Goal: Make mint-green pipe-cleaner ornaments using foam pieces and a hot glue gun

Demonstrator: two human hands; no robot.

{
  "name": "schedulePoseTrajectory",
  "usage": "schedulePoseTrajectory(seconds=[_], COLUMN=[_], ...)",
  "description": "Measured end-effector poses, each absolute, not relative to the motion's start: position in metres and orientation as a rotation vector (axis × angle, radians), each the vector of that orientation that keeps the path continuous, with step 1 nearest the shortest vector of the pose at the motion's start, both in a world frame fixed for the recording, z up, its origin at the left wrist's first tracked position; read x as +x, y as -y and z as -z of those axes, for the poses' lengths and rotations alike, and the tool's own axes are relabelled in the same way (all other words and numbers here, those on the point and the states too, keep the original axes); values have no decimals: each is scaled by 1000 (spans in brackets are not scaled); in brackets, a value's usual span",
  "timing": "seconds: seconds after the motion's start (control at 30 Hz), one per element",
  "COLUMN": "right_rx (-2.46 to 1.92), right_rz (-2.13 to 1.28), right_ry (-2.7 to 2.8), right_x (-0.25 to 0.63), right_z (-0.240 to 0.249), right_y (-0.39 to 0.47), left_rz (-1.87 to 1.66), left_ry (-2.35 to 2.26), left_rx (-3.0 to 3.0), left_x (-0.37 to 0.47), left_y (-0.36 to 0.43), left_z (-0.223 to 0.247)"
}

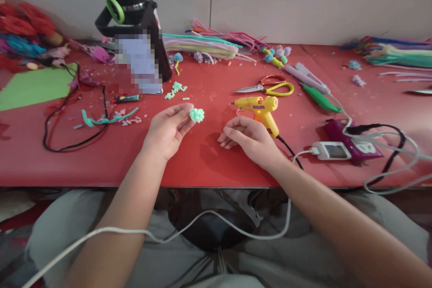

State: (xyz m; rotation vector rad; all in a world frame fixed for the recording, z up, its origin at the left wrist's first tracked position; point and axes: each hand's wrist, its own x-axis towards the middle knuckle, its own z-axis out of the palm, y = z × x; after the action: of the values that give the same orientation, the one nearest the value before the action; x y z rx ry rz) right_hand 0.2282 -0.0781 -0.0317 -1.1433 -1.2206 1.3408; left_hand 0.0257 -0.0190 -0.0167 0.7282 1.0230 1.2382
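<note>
My left hand (168,131) is closed in a pinch on a small mint-green fuzzy pom-pom flower (197,115), held just above the red table. Its thumb and fingertips meet at the flower's left side. My right hand (248,139) is over the table to the right, fingers loosely bent and a little apart, with nothing visible in them. Just beyond it lies a yellow hot glue gun (261,107), nozzle pointing left. Mint-green fuzzy scraps (175,90) lie behind my left hand. Scissors (270,86) with one red and one yellow handle rest behind the glue gun.
A black bottle (165,60) stands at the back left. Bundles of pipe cleaners (202,47) lie along the wall. A black cord loop (50,147) and green sheet (33,85) are left. On the right are a purple pouch (367,146), a white device (332,150) and tangled cables.
</note>
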Motion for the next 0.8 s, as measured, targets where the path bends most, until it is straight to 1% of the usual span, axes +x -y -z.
schedulePoseTrajectory(seconds=[0.37, 0.57, 0.67, 0.8], right_rx=[-1150, -1196, -1349, -1811], right_rz=[-1323, -1259, -1068, -830], right_ry=[1273, 1448, 1753, 2170], right_x=[229, 233, 249, 292], right_z=[32, 26, 9, -19], right_y=[78, 82, 88, 98], left_rz=[-1263, -1249, -1264, -1303], left_ry=[-962, -965, -999, -1013], left_rx=[707, 825, 927, 1057], left_x=[28, 28, 29, 30], left_y=[23, 23, 23, 25], left_z=[12, 13, 15, 18])
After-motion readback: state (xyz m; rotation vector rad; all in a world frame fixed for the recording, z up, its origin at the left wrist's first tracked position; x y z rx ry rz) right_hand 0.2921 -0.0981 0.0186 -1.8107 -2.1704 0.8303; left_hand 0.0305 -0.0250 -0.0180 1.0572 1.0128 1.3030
